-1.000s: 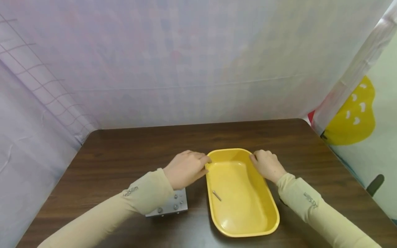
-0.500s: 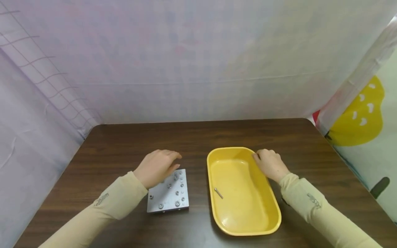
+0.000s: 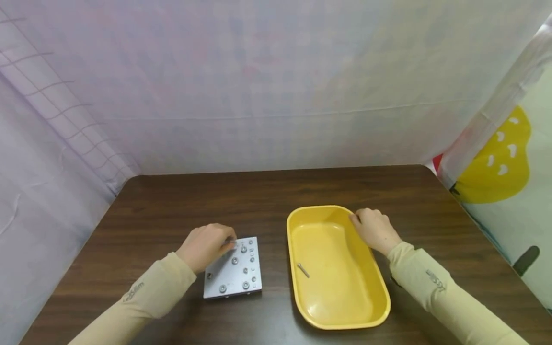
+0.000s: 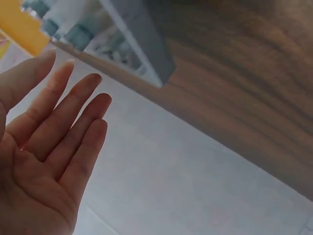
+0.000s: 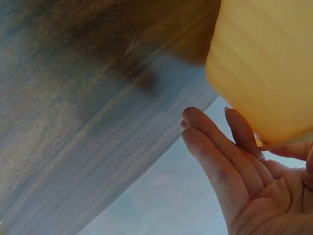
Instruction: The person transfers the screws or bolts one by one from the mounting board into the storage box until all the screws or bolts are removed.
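A silver metal plate (image 3: pixel 230 278) with several socket-head bolts standing in it lies on the table, left of the yellow tray (image 3: pixel 336 327). My left hand (image 3: pixel 208 247) hovers at the plate's far left corner. Its fingers (image 4: pixel 80 105) are loosely extended, the thumb near the index fingertip, nothing visible between them; in the left wrist view the bolts (image 4: pixel 78 36) appear just beyond. My right hand (image 3: pixel 375 229) pinches the tray's far right rim between thumb and index finger, its other fingers extended below. One loose bolt (image 3: pixel 303 270) rests inside the tray, by its left wall.
The dark wood table (image 3: pixel 172 201) reaches back to a pale cloth curtain (image 3: pixel 276 96). More cloth hangs at the left and right, the right one with a yellow printed shape (image 3: pixel 496 163).
My left hand has left the tray's far left rim and moved left to the metal plate, uncovering most of it. The right hand stays at the tray's rim.
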{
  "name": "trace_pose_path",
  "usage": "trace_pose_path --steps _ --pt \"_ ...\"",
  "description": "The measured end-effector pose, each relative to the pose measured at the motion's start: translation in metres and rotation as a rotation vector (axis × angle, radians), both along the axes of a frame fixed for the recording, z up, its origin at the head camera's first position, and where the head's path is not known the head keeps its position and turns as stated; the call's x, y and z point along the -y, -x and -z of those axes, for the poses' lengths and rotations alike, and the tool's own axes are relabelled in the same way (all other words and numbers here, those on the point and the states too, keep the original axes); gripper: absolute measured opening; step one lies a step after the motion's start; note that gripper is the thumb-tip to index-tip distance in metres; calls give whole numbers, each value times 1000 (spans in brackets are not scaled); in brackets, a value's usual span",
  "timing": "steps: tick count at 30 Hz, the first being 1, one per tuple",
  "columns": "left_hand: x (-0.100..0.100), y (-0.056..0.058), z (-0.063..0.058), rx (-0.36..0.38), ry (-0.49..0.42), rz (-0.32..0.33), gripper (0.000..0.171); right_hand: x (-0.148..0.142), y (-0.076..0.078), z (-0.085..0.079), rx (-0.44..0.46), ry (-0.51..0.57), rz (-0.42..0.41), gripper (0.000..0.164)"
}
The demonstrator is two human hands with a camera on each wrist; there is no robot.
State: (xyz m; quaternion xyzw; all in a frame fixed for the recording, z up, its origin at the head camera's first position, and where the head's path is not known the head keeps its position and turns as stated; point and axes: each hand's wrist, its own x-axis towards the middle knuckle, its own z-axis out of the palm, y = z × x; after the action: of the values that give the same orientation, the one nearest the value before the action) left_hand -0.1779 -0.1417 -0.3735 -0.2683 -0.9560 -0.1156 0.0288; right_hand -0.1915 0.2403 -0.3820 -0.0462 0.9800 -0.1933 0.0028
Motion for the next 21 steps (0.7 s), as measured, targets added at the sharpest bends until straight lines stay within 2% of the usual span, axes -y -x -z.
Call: trace_pose_path --steps 4,13,19,21 --pt "1 -1 8 -2 6 -23 8 1 0 0 -5 -2 -1 37" --pt "0 1 14 -24 16 -29 6 0 0 2 -9 -4 -1 37" --pt "0 0 13 -62 15 -5 7 0 0 2 -8 -4 3 37" --pt "0 0 13 -96 21 16 7 0 0 2 -8 -3 6 37"
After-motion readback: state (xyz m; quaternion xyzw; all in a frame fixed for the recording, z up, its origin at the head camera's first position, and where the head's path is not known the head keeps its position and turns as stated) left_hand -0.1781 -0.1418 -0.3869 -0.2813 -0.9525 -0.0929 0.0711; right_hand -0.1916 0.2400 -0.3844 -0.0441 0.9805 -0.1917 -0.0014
